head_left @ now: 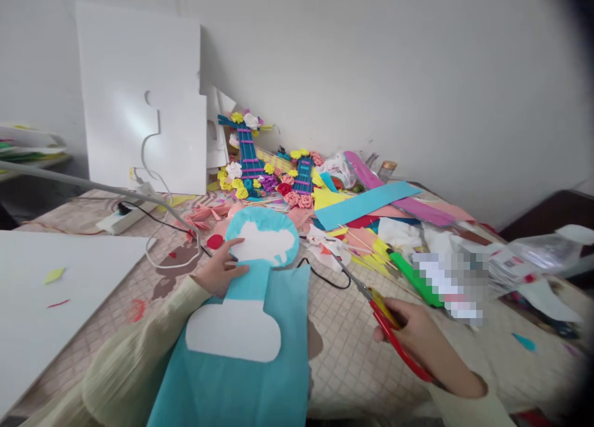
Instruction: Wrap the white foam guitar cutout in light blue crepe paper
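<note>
My left hand (221, 268) grips the left edge of a light blue paper sheet (241, 371), partly cut into a rounded shape. White foam shapes (234, 332) lie on the paper. The paper's round top (273, 219) reaches toward the table's middle. My right hand (417, 334) is closed around the handles of red and yellow scissors (387, 325). Their blades (352, 278) point up and left, a short way right of the paper and not touching it.
A pile of coloured paper strips, paper flowers and blue stick ladders (297, 179) lies at the back. A white foam board (143, 99) leans on the wall. A power strip (123, 218) with cables sits left. A large white board (41, 297) lies at front left.
</note>
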Motion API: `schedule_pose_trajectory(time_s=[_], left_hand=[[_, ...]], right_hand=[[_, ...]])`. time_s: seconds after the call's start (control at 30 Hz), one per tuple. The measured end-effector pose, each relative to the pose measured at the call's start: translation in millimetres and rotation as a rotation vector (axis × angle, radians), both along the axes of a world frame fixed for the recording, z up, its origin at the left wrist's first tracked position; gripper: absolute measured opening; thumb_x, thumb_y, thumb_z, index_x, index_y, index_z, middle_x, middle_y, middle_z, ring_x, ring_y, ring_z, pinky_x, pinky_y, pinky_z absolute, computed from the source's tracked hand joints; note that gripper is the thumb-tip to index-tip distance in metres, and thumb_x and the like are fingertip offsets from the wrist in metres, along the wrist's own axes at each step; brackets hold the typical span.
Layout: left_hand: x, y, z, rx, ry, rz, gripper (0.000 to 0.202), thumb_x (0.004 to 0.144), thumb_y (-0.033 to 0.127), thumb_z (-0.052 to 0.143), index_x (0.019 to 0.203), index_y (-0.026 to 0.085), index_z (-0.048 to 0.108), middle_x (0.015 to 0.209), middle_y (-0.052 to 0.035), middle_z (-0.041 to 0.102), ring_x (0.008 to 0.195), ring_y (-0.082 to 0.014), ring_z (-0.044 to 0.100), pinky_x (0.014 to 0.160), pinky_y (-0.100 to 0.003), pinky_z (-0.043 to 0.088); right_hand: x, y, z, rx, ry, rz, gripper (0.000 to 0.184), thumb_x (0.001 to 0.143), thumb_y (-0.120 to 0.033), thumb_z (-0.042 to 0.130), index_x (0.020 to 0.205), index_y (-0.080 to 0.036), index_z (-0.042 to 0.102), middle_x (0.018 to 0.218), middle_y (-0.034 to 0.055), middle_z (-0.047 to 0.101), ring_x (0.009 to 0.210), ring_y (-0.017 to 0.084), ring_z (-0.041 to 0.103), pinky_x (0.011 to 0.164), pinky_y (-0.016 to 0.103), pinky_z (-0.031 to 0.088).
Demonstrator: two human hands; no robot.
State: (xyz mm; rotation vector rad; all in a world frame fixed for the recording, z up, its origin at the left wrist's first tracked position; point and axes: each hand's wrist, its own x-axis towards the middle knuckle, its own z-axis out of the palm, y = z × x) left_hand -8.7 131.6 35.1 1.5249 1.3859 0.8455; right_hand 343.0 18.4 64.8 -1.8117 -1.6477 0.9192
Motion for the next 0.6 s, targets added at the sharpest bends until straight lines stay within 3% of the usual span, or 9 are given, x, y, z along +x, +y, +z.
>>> schedule_pose_trajectory(time_s=[0.1, 0.17, 0.27, 0.33, 0.4, 0.5, 0.6], left_hand=[[-18, -2, 1.1, 0.045, 0.291, -0.018, 0.077, 0.067, 0.047, 0.056, 0.132, 0.015, 0.03, 0.064, 0.003, 0.052, 0.061, -0.0167, 0.056, 0.06, -0.03, 0.045], [-30, -6, 8.4, 0.032, 0.483, -0.075, 0.072, 0.072, 0.048, 0.049, 0.134, 0.016, 0.029, 0.071, -0.0018, 0.06, 0.064, -0.0184, 0.059, 0.061, -0.031, 0.045], [-34, -12, 24.8, 0.088, 0.831, -0.103, 0.055, 0.076, 0.044, 0.046, 0.122, 0.014, 0.049, 0.082, -0.009, 0.066, 0.071, -0.0222, 0.062, 0.065, -0.034, 0.046], [-22, -10, 33.8, 0.184, 0.983, -0.13, 0.044, 0.078, 0.04, 0.043, 0.108, 0.012, 0.06, 0.084, -0.0113, 0.066, 0.075, -0.024, 0.062, 0.07, -0.036, 0.045], [1, -2, 36.8, 0.229, 0.981, -0.188, 0.038, 0.082, 0.035, 0.04, 0.105, 0.016, 0.062, 0.093, -0.01, 0.065, 0.08, -0.0208, 0.062, 0.074, -0.033, 0.045], [41, 14, 29.2, 0.303, 0.972, -0.27, 0.033, 0.081, 0.033, 0.045, 0.105, 0.019, 0.063, 0.104, -0.0096, 0.062, 0.094, -0.0217, 0.058, 0.083, -0.032, 0.042], [65, 24, 16.6, 0.32, 0.974, -0.332, 0.022, 0.072, 0.031, 0.058, 0.087, 0.019, 0.069, 0.095, -0.0103, 0.063, 0.091, -0.0255, 0.059, 0.074, -0.032, 0.045]], right_hand=[[-12, 4, -15.5, -0.03, 0.273, -0.041, 0.002, 0.058, -0.019, 0.05, 0.058, -0.02, 0.052, 0.048, -0.0017, 0.061, 0.047, 0.014, 0.055, 0.046, 0.023, 0.038], [-20, 7, -27.8, -0.046, 0.385, -0.048, 0.003, 0.057, -0.019, 0.048, 0.057, -0.02, 0.05, 0.046, -0.0033, 0.059, 0.044, 0.013, 0.053, 0.043, 0.022, 0.036], [-27, 9, -45.9, -0.065, 0.477, -0.041, 0.004, 0.056, -0.018, 0.046, 0.058, -0.019, 0.049, 0.044, -0.0053, 0.055, 0.042, 0.011, 0.05, 0.041, 0.02, 0.033], [-28, 8, -55.7, -0.061, 0.532, -0.056, 0.004, 0.055, -0.019, 0.046, 0.057, -0.019, 0.049, 0.045, -0.0057, 0.054, 0.041, 0.01, 0.049, 0.041, 0.02, 0.032], [-28, 6, -62.3, -0.046, 0.571, -0.076, 0.004, 0.055, -0.02, 0.046, 0.057, -0.019, 0.048, 0.046, -0.0057, 0.053, 0.041, 0.009, 0.049, 0.04, 0.02, 0.032], [-26, 2, -65.8, -0.007, 0.571, -0.086, 0.003, 0.056, -0.021, 0.047, 0.058, -0.019, 0.048, 0.048, -0.0045, 0.054, 0.043, 0.01, 0.05, 0.041, 0.02, 0.033], [-24, -1, -65.2, 0.044, 0.519, -0.05, 0.003, 0.056, -0.018, 0.048, 0.059, -0.019, 0.049, 0.05, -0.0035, 0.056, 0.044, 0.011, 0.051, 0.043, 0.022, 0.035]])
